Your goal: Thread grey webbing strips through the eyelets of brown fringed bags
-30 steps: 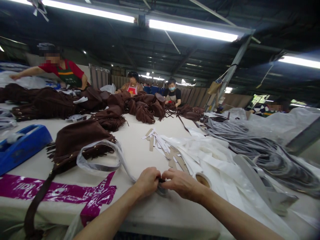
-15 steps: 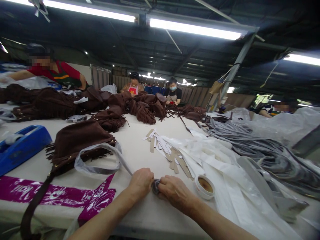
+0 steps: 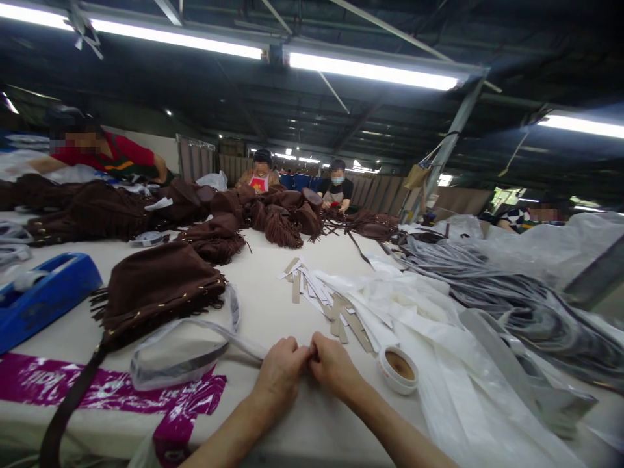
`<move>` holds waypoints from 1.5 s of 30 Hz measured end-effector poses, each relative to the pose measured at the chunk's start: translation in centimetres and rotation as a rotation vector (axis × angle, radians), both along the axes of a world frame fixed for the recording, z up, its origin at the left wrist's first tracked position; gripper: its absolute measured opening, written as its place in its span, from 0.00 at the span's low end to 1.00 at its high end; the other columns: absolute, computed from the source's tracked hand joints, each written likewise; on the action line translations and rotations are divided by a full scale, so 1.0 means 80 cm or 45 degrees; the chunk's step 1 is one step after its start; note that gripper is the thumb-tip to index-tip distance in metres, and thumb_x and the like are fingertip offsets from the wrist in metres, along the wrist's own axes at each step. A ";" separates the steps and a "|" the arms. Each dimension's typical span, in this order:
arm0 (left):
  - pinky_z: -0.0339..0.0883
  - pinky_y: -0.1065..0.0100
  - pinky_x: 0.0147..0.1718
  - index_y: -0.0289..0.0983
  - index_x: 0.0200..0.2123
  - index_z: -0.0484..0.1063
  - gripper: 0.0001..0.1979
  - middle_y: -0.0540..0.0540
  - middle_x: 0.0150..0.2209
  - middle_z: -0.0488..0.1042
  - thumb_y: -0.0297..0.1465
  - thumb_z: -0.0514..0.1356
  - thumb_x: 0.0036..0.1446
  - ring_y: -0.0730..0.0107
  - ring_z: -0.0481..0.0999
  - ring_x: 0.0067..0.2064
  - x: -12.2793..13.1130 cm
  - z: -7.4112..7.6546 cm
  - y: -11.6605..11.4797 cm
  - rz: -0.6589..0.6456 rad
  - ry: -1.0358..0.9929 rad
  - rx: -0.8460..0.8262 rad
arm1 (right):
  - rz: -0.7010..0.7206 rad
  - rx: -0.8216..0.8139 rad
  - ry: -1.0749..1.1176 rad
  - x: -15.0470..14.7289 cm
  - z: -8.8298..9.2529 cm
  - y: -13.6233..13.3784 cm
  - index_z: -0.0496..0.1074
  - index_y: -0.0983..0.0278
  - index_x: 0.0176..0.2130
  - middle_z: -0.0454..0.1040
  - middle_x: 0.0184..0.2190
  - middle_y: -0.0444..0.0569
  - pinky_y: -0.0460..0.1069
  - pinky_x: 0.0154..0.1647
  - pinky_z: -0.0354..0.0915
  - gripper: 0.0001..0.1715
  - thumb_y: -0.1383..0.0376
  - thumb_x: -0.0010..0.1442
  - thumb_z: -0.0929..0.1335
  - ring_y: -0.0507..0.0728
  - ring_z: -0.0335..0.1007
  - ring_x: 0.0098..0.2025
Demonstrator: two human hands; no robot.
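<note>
A dark strap in a clear plastic sleeve (image 3: 246, 344) lies in a loose loop on the table and runs into my left hand (image 3: 280, 374), whose fingers are closed round it. My right hand (image 3: 334, 367) is pinched shut, its fingertips meeting those of the left just above the tabletop. What the right fingers hold is hidden. Beyond the loop rests a dark brown fringed bag (image 3: 163, 289) with small metal studs, its own strap (image 3: 73, 396) hanging over the front edge. A tape roll (image 3: 398, 370) lies to the right of my right hand.
A blue tape dispenser (image 3: 53, 292) stands at left, with purple printed tape (image 3: 97, 387) along the front edge. Card strips (image 3: 312, 286), white plastic sleeves (image 3: 439, 344), a grey dispenser (image 3: 521, 370) and bundled sleeved straps (image 3: 526, 299) lie ahead and right. Piled brown bags (image 3: 283, 214) and several co-workers are beyond.
My hands have come together, and the dark lump between them is out of sight. The loop of sleeved strap has shifted toward me and spread wider.
</note>
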State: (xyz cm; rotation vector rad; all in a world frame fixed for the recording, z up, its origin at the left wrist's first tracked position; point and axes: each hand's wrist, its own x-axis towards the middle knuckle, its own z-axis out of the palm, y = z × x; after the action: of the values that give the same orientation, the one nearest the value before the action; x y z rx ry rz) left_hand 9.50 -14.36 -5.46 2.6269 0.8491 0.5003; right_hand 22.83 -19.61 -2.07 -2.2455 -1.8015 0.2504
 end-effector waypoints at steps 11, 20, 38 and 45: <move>0.58 0.70 0.38 0.39 0.39 0.74 0.14 0.48 0.35 0.69 0.23 0.50 0.61 0.67 0.67 0.40 0.003 -0.008 0.028 -0.255 0.052 0.100 | 0.906 -0.009 -0.208 0.064 0.027 -0.013 0.71 0.61 0.37 0.76 0.33 0.45 0.48 0.37 0.58 0.13 0.76 0.55 0.66 0.53 0.66 0.34; 0.62 0.64 0.45 0.36 0.41 0.71 0.11 0.43 0.40 0.73 0.22 0.51 0.61 0.62 0.70 0.44 0.002 0.013 0.032 0.022 0.202 0.099 | 0.713 0.094 -0.496 0.040 -0.008 -0.010 0.73 0.64 0.33 0.76 0.32 0.49 0.50 0.35 0.58 0.10 0.69 0.65 0.63 0.56 0.66 0.34; 0.61 0.67 0.42 0.44 0.48 0.71 0.20 0.47 0.38 0.66 0.21 0.51 0.56 0.64 0.66 0.42 0.015 -0.004 0.013 -0.093 -0.088 -0.071 | 0.228 0.026 0.257 0.047 -0.017 0.016 0.70 0.66 0.37 0.75 0.25 0.42 0.43 0.25 0.58 0.12 0.73 0.49 0.69 0.51 0.69 0.25; 0.58 0.68 0.40 0.39 0.44 0.72 0.13 0.47 0.37 0.68 0.26 0.50 0.62 0.65 0.66 0.42 0.024 -0.005 0.016 -0.046 0.062 0.017 | 0.512 0.073 0.172 0.067 0.005 0.001 0.71 0.64 0.37 0.75 0.30 0.44 0.45 0.32 0.61 0.11 0.75 0.51 0.68 0.52 0.69 0.32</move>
State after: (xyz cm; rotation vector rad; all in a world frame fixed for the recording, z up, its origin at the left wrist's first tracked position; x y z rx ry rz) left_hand 11.45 -13.05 -5.84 2.6716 0.8145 0.4357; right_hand 28.19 -19.52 -1.65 -1.7644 -2.1380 0.4073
